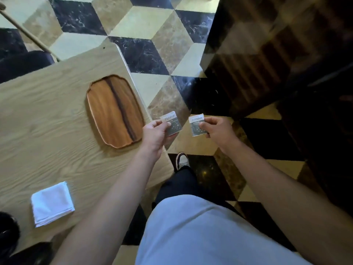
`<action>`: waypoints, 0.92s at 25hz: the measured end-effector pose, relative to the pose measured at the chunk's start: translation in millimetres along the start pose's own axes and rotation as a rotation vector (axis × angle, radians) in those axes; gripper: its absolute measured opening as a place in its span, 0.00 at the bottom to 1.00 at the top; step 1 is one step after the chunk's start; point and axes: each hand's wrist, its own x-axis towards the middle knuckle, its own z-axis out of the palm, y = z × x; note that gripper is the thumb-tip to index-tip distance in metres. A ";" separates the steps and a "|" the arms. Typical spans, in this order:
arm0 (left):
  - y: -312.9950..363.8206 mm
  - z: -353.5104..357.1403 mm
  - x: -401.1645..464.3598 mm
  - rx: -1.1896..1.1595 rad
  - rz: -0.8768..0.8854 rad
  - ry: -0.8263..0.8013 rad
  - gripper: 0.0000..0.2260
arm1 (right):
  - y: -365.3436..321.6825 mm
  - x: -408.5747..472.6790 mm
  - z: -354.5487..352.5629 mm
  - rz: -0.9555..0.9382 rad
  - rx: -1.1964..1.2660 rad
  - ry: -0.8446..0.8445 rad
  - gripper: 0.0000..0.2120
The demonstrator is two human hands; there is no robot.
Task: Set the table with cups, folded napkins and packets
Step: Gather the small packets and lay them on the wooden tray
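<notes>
My left hand [155,133] pinches a small grey and white packet [172,124] just past the right edge of the light wooden table [47,119]. My right hand [217,131] pinches a second packet of the same kind [196,124], held over the floor. The two packets sit side by side, a short gap between them. An oval wooden tray [112,109] lies bare on the table, just left of my left hand. A folded white napkin [52,203] rests near the table's front left. No cups are in view.
Dark chair seats show at the table's far left [24,63] and near left corner [9,232]. A dark wooden counter [277,54] stands to the right. The checkered marble floor [152,35] runs between the table and the counter. My shoe [182,161] is beside the table edge.
</notes>
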 end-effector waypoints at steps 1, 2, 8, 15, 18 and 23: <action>6.5 4.7 4.2 -0.038 0.002 0.023 0.04 | -11.1 13.2 -0.2 -0.011 -0.035 -0.041 0.07; 12.7 8.0 7.5 -0.072 0.005 0.048 0.04 | -21.3 25.5 0.8 -0.025 -0.066 -0.075 0.07; 39.6 9.8 30.8 -0.243 0.054 0.250 0.05 | -77.8 102.2 15.2 -0.052 -0.153 -0.292 0.07; 51.2 19.3 43.9 -0.438 0.090 0.591 0.04 | -130.5 183.2 45.9 -0.097 -0.365 -0.643 0.02; 45.3 20.4 32.2 -0.586 0.087 0.695 0.04 | -148.4 199.2 66.6 -0.184 -0.520 -0.768 0.01; 33.1 7.6 31.0 -0.796 0.078 0.876 0.06 | -169.9 207.8 124.3 -0.297 -0.698 -0.930 0.06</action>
